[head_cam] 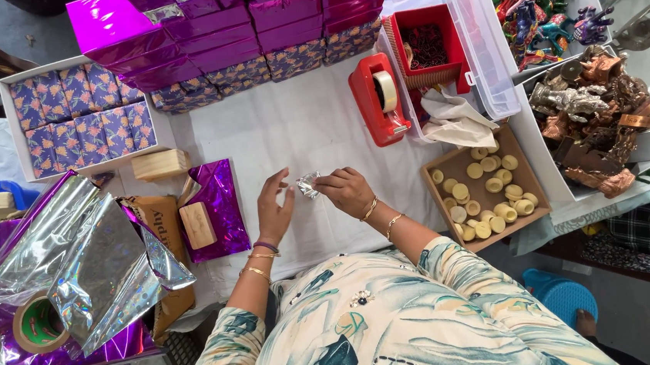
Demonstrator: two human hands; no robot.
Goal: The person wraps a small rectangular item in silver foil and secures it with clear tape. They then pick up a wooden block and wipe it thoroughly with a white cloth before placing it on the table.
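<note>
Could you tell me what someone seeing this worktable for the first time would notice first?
Most likely the stack of shiny magenta foil-wrapped boxes at the table's far edge, and the crumpled sheets of silver holographic foil at the near left. At the centre, the right hand pinches a small piece of silver foil while the left hand is open beside it. A red tape dispenser stands just beyond, and a shallow cardboard tray of pale yellow round discs sits to the right.

The stacked boxes [228,28] are glossy magenta-purple foil above a purple floral print. The tape dispenser [377,101] is red. The foil sheets [84,263] show holographic silver over purple. The small wrapped piece [308,184] looks silver. The discs [488,193] in the brown tray [447,163] are pale yellow.
</note>
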